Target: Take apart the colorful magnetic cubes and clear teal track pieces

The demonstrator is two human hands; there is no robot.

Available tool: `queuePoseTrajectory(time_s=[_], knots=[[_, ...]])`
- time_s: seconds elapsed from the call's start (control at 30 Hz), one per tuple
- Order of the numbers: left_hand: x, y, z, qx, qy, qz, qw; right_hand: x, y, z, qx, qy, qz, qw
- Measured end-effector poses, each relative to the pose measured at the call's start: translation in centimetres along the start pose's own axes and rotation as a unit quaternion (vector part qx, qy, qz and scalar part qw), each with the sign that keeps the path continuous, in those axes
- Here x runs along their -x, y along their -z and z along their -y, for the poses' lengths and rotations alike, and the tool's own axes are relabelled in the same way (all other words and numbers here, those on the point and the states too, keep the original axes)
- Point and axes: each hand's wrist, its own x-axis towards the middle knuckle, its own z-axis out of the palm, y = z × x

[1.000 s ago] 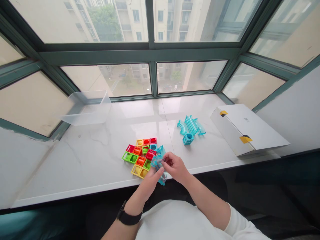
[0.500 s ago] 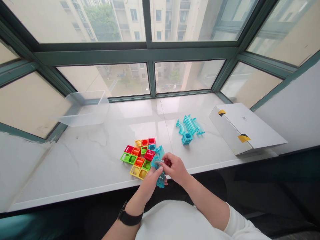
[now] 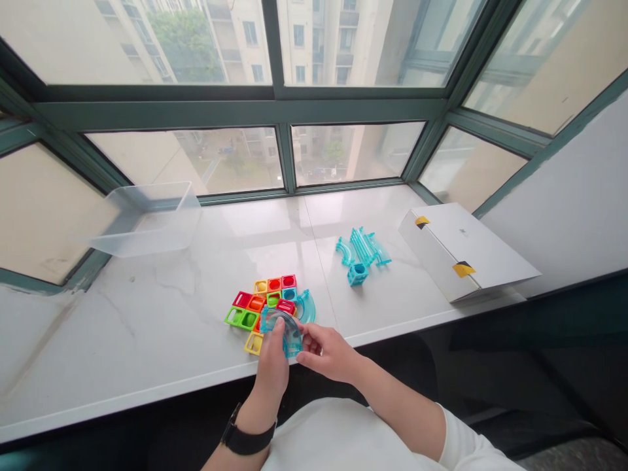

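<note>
The left hand (image 3: 272,360) is gripping a clear blue curved piece (image 3: 293,339) above the tabletop's (image 3: 161,327) near edge, in front of the coloured blocks (image 3: 249,319), while the right hand (image 3: 328,353) is bringing its fingers to the piece's right side, whether pinching I cannot tell. A see-through plastic bin (image 3: 147,243) is standing at the left, and a white box (image 3: 483,252) is sitting at the right, bearing yellow-and-black tabs (image 3: 464,269) and a mark (image 3: 462,230) too small to read.

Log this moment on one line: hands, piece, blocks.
left hand: holds curved blue piece | right hand: at piece's right edge | colored blocks: on counter
</note>
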Motion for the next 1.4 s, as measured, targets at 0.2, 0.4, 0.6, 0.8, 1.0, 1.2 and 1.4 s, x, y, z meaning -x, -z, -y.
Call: queuePoseTrajectory(time_s=[0.2,0.4,0.6,0.8,1.0,1.2,1.4], knots=[[-0.1,-0.9,-0.3,0.073,0.051,-0.003,0.996,-0.1,-0.2,-0.9,-0.048,-0.011,-0.021,0.999],[0.3,-2.1,-1.3,0.156,0.101,0.021,0.982,0.3,-0.1,-1.6,-0.030,-0.005,-0.060,0.998],[-0.2,-2.7,-1.9,0.231,0.137,0.006,0.963,1.1,0.0,-1.4,0.062,0.133,-0.140,0.979],[0.1,-2.8,-2.3,0.207,0.142,0.012,0.968,1.1,0.1,-1.0,0.148,0.209,-0.109,0.960],[0.6,-2.4,-2.5,0.200,0.088,0.095,0.971,1.1,0.4,-0.9,0.092,0.200,-0.151,0.964],[0.3,-2.1,-1.0,0.094,-0.004,0.063,0.994,0.9,0.8,-1.0,0.117,0.227,-0.183,0.949],[0.3,-1.9,-0.8,0.034,-0.026,0.075,0.996,0.8,0.1,-0.4,0.058,0.159,-0.167,0.971]])
